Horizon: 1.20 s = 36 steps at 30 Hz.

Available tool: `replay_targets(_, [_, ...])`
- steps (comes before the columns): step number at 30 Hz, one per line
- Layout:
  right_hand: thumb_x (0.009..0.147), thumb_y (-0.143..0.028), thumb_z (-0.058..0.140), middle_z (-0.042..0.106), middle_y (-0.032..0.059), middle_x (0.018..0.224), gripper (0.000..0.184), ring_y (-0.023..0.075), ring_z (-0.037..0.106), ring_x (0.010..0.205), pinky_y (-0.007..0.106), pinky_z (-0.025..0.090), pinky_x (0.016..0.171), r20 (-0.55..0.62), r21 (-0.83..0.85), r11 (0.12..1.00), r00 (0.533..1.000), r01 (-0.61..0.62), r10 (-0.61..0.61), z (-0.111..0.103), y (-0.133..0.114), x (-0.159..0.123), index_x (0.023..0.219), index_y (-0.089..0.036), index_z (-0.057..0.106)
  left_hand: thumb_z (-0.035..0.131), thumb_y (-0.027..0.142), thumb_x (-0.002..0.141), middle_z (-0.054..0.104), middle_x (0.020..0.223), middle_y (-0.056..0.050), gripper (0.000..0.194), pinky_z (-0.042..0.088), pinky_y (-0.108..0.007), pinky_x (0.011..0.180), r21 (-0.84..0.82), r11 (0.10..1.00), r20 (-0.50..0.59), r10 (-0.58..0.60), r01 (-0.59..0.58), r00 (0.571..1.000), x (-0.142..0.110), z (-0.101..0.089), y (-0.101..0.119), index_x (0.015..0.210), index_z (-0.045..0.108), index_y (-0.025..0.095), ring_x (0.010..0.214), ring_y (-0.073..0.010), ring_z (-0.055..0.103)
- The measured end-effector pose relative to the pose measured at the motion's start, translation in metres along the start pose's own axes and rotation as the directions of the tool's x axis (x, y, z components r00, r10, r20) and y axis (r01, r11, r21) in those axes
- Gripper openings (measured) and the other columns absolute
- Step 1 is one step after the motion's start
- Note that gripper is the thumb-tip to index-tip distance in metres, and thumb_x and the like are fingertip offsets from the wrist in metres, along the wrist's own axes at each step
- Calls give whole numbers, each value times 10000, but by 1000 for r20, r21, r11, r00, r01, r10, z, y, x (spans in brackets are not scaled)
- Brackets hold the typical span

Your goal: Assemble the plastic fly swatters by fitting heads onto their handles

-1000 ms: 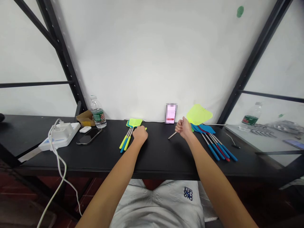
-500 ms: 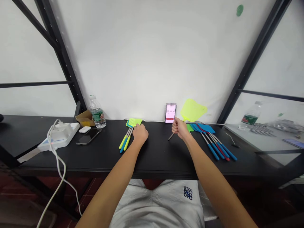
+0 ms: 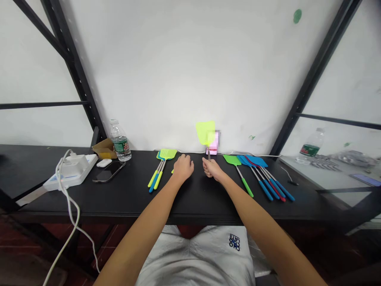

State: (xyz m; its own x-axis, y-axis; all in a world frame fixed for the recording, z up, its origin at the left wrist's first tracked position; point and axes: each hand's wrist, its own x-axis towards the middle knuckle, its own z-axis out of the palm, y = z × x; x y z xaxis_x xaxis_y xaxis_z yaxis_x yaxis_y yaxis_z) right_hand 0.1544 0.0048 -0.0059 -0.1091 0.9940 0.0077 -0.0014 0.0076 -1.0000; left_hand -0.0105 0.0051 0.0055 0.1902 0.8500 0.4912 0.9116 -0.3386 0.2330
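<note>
My right hand [image 3: 212, 168] is closed around the metal shaft of a yellow-green fly swatter [image 3: 205, 132], its flat head upright in front of the wall. My left hand [image 3: 183, 167] is closed a short gap to the left, knuckles up. A small yellow-green handle end [image 3: 172, 171] pokes out at its left side; the rest is hidden under the fingers. Further left lie several fly swatters [image 3: 159, 169] with yellow-green and blue handles. Right of my right hand rests a green fly swatter [image 3: 239, 171], beside a fanned group of blue and red fly swatters [image 3: 266, 178].
A phone [image 3: 213, 149] leans on the wall behind the raised swatter. At left stand a water bottle [image 3: 121, 143], a cardboard box [image 3: 104, 149], a dark phone [image 3: 108, 172], a white case [image 3: 104, 163] and a power strip [image 3: 71, 171] with cables. Metal shelf posts [image 3: 309, 83] flank the table.
My right hand has swung the yellow-green fly swatter left, uncovering the green one. My left hand has moved right, away from the left group, and a yellow-green end now shows beside it.
</note>
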Motion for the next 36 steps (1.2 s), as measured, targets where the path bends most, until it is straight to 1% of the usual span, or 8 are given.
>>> replay_targets(5, [888, -535, 533, 237, -89, 390, 482, 57, 201, 319, 197, 124, 330, -31, -84, 996, 999, 23, -26, -2, 0, -1, 570, -228, 340, 406, 419, 978, 634, 910, -79, 329, 444, -304, 806, -204, 975, -52, 84, -92, 995, 0, -4, 3, 874, 609, 183, 899, -194, 596])
replay_targets(10, [840, -484, 595, 462, -7, 481, 436, 94, 385, 433, 232, 282, 447, 53, -470, 863, 982, 185, -181, -1, -1, -4, 546, -183, 480, 367, 481, 989, 670, 905, -78, 406, 444, -295, 810, -370, 902, -135, 184, -222, 974, -1, -7, 11, 906, 622, 176, 896, -188, 610])
replay_targets(14, [841, -408, 563, 540, 7, 558, 373, 125, 472, 548, 245, 326, 552, 125, -646, 723, 969, 243, -215, 0, -3, -7, 556, -169, 540, 355, 476, 992, 677, 835, -99, 450, 440, -303, 773, -354, 922, -125, 121, -158, 985, -1, -3, 12, 813, 626, 164, 829, -195, 626])
replay_targets(21, [823, -399, 565, 516, -14, 564, 320, 123, 464, 563, 244, 317, 553, 164, -684, 667, 953, 296, -254, 0, -2, -8, 596, -172, 562, 351, 418, 989, 704, 818, -89, 452, 444, -282, 761, -478, 877, -127, -14, -48, 992, 6, -1, 8, 770, 656, 165, 816, -173, 641])
replay_targets(25, [812, -457, 595, 473, -31, 534, 361, 108, 434, 511, 235, 298, 500, 223, -644, 673, 931, 364, -290, 4, -3, -17, 591, -182, 519, 332, 424, 982, 703, 787, -70, 459, 463, -277, 745, -618, 786, -128, -141, 32, 982, 10, -2, 3, 835, 683, 167, 802, -171, 656])
replay_targets(28, [843, -495, 569, 512, -21, 530, 375, 111, 463, 455, 235, 326, 462, 298, -563, 746, 930, 355, -217, 8, -6, -25, 632, -185, 550, 306, 444, 975, 679, 707, -55, 482, 477, -267, 675, -742, 663, -67, -223, 101, 972, 13, 0, 0, 783, 647, 163, 672, -152, 641])
replay_targets(33, [887, -525, 526, 553, -1, 535, 428, 113, 483, 445, 236, 342, 468, 324, -547, 748, 919, 376, -225, 9, -11, -30, 643, -181, 594, 332, 487, 959, 586, 574, -6, 439, 417, -234, 484, -889, 398, 146, -225, 228, 963, 16, 1, 2, 770, 560, 162, 454, -109, 538])
replay_targets(36, [915, -512, 490, 513, -10, 508, 449, 113, 456, 472, 242, 310, 492, 251, -601, 686, 911, 411, -326, 6, -12, -26, 631, -183, 602, 364, 475, 955, 486, 493, 37, 404, 359, -222, 430, -904, 336, 208, -194, 264, 959, 15, 0, 4, 756, 535, 169, 380, -87, 456])
